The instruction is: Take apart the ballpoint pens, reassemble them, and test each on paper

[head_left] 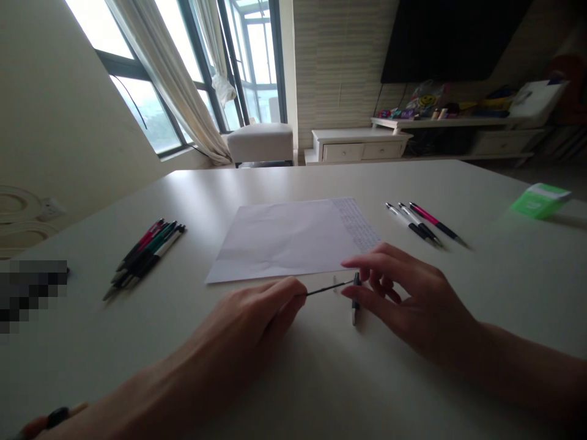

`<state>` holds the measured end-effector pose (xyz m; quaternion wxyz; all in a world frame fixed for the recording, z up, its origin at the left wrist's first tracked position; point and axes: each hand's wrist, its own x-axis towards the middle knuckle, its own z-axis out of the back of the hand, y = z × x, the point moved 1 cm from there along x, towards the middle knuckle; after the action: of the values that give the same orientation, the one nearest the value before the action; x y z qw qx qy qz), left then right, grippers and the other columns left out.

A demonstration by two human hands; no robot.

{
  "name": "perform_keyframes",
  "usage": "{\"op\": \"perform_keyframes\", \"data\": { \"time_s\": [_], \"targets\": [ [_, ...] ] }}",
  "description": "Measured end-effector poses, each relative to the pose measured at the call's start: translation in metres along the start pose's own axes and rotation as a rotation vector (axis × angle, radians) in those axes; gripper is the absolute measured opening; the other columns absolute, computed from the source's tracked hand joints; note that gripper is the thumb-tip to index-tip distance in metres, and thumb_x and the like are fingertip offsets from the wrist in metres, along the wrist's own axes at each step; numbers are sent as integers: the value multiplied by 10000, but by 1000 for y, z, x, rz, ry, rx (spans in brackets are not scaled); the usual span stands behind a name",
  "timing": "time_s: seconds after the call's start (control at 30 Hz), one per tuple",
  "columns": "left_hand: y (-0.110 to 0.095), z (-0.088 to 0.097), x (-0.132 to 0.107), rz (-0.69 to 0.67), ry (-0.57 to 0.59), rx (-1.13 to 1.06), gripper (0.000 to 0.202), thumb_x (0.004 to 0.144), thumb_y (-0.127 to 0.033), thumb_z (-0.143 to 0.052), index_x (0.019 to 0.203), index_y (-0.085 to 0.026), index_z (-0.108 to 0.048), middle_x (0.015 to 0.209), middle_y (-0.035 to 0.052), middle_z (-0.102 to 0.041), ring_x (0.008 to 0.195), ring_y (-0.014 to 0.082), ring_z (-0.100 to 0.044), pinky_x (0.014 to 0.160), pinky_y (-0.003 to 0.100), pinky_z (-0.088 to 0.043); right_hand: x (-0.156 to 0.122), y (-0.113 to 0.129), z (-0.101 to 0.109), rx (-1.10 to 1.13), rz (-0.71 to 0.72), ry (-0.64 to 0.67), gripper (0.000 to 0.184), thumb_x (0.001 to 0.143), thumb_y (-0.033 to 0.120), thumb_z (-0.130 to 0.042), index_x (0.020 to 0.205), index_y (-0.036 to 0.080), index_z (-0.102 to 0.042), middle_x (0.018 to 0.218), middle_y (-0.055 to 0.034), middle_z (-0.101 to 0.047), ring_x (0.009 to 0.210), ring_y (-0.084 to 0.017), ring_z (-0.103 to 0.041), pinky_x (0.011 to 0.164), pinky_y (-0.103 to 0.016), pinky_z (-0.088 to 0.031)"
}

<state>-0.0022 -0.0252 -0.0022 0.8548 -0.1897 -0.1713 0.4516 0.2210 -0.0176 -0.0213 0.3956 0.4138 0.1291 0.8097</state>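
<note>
My left hand (263, 311) is closed in a pinch around one end of a thin dark pen refill (328, 288), which points to the right. At the refill's far end, my right hand (413, 299) has its thumb and forefinger apart with nothing gripped between them. A short pen section (354, 305) with a dark grip and silvery tip lies on the table by my right thumb, partly hidden by it. Close to the refill's end is a small clear piece, too faint to name. Just beyond both hands lies a white sheet of paper (284, 238), with writing along its right side.
Several pens (144, 256) lie bunched at the left of the white table (293, 391). Three more pens (424, 223) are fanned out at the right. A green and white box (541, 200) stands near the right edge. Beyond the table is a pale stool (260, 140).
</note>
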Motion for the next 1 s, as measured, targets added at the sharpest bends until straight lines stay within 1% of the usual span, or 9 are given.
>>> {"op": "perform_keyframes", "data": {
  "time_s": [0.17,0.23,0.4,0.47,0.57,0.67,0.8,0.93,1.0],
  "targets": [
    [0,0,-3,-37,80,-4,246,936,-287,-358,884,-205,-584,753,-8,-622,622,88,-523,579,169,-386,-2,4,-2,120,50,63,89,836,209,-583,902,201,-642,768,-30,-614,562,-92,-539,523,-211,-466],
    [1,0,-2,-47,72,-14,241,936,-291,-362,901,-212,-587,778,-10,-629,635,88,-532,591,170,-390,-2,6,0,143,80,66,65,822,189,-590,863,199,-639,732,-23,-611,553,-94,-540,508,-209,-459],
    [7,4,4,80,-143,7,240,916,-348,-401,941,-200,-588,694,-17,-604,581,97,-516,572,184,-391,-2,10,11,19,135,-100,78,768,147,-598,722,208,-584,614,2,-560,492,-98,-499,444,-218,-411],
    [8,6,4,150,-227,6,250,909,-366,-406,958,-200,-587,645,-25,-578,542,97,-491,545,191,-380,-3,14,13,-95,214,-125,115,765,137,-586,686,212,-551,576,18,-535,469,-88,-474,434,-214,-384],
    [8,5,2,214,-283,-43,272,909,-365,-395,1048,-211,-570,650,-20,-569,558,108,-498,545,206,-383,-5,20,11,-247,395,-110,140,763,135,-591,659,202,-524,559,27,-518,471,-82,-457,461,-220,-370],
    [9,3,1,244,-277,-150,304,912,-350,-381,1140,-219,-533,690,-8,-589,568,112,-513,542,216,-398,-7,23,5,-340,517,-33,179,765,128,-593,622,188,-504,552,24,-497,492,-90,-444,495,-235,-366],
    [14,0,4,247,-245,-346,301,896,-357,-419,1146,-217,-510,804,23,-653,626,124,-569,571,232,-449,-7,21,-4,-396,497,43,220,776,133,-574,583,181,-478,540,26,-451,489,-90,-397,476,-243,-305],
    [16,1,7,254,-239,-442,270,863,-388,-488,1048,-198,-537,840,48,-685,747,161,-620,636,261,-491,-9,17,-6,-309,416,78,269,788,352,-579,601,177,-495,556,12,-459,502,-100,-407,465,-245,-293],
    [16,3,7,255,-248,-401,247,850,-394,-510,978,-191,-567,839,47,-685,745,159,-617,639,254,-489,-9,15,-4,-232,354,86,274,788,381,-572,621,172,-509,564,10,-472,506,-98,-417,469,-237,-306]
  ]
}}
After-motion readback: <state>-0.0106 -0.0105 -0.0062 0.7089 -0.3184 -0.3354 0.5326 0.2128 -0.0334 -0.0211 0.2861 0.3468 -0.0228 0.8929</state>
